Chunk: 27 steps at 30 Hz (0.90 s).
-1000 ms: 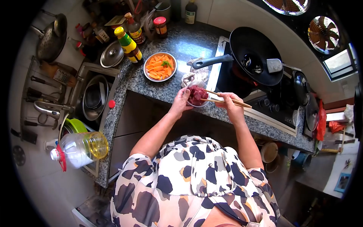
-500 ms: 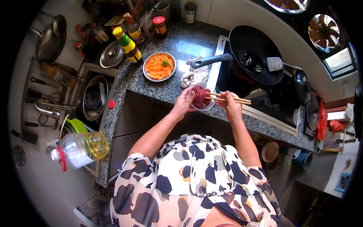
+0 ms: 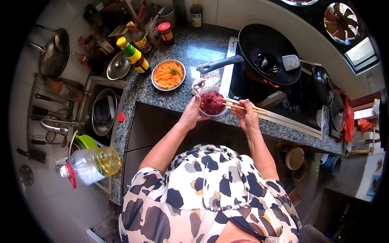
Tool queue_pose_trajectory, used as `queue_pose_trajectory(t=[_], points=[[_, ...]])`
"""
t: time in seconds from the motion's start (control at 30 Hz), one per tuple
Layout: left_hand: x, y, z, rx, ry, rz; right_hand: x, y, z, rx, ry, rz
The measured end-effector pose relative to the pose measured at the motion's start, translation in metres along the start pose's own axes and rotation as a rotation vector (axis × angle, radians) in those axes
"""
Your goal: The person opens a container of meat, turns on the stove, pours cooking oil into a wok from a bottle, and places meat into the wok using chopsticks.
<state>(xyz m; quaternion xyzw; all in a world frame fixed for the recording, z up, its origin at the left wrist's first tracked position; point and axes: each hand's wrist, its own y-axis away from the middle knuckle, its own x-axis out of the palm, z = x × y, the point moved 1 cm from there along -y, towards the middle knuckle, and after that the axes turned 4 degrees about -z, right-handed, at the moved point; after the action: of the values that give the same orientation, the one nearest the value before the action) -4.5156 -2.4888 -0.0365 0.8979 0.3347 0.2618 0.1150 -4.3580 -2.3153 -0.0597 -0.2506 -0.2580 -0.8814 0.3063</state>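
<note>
My left hand (image 3: 190,113) is closed around the side of a clear bowl (image 3: 216,89), held over the counter's front edge. Raw red meat (image 3: 211,102) fills much of the bowl. In my right hand (image 3: 246,115) is a pair of wooden chopsticks (image 3: 259,110), their tips at the right side of the meat. Behind the bowl lies a crumpled cloth (image 3: 206,82), close under the handle of a black wok (image 3: 267,48). A spatula (image 3: 291,62) rests inside the wok, and an orange glow shows beneath it.
A plate of cut carrots (image 3: 168,62) sits on the granite counter (image 3: 202,44). Sauce bottles (image 3: 133,56) and a red-lidded jar (image 3: 165,32) stand farther back. At left are a sink with a metal basin (image 3: 104,125) and a large oil bottle (image 3: 93,165). A black lid (image 3: 322,79) is right of the wok.
The meat sits lower and more spread in the bowl, where before it was heaped toward the chopsticks. The bowl's top has tilted more into view. The camera view has shifted slightly.
</note>
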Motion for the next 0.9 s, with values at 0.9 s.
queue_pose_trajectory(t=[0.9], points=[[-0.030, -0.007, 0.027, -0.034, 0.033, -0.214, 0.067, 0.022, 0.062, -0.281, 0.820, 0.218]])
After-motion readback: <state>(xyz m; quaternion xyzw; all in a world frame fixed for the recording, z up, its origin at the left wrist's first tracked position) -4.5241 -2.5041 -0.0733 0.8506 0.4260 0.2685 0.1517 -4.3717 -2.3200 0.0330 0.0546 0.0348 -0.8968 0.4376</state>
